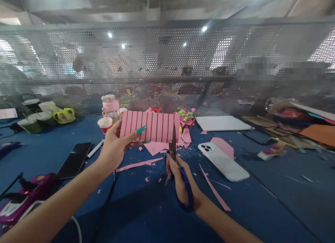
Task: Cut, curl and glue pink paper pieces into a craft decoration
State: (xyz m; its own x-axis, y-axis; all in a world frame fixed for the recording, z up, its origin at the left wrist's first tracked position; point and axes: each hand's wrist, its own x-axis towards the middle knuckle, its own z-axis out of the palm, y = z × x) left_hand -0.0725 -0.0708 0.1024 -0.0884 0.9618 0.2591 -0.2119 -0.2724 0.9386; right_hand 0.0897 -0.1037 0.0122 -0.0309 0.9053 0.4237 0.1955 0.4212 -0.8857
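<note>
My left hand (117,141) grips a pink sheet of paper (150,126) by its left part, thumb on the front and fingers behind. Dark lines run down the sheet, dividing it into several narrow strips. My right hand (181,180) is closed round the blue handles of a pair of scissors (187,194). Their dark blades point up at the sheet's right end, over the last line. Below the sheet, a cut pink strip (141,164) and small pink scraps lie on the blue table (136,208). More pink paper pieces (157,147) lie just behind the hands.
To the right are a white phone (223,162), a pink paper piece (226,147) and a white flat panel (222,123). A black phone (74,161) and purple power strip (31,194) lie left. A paper cup (105,124) and pink-lidded bottle (110,106) stand before the perforated screen (157,61).
</note>
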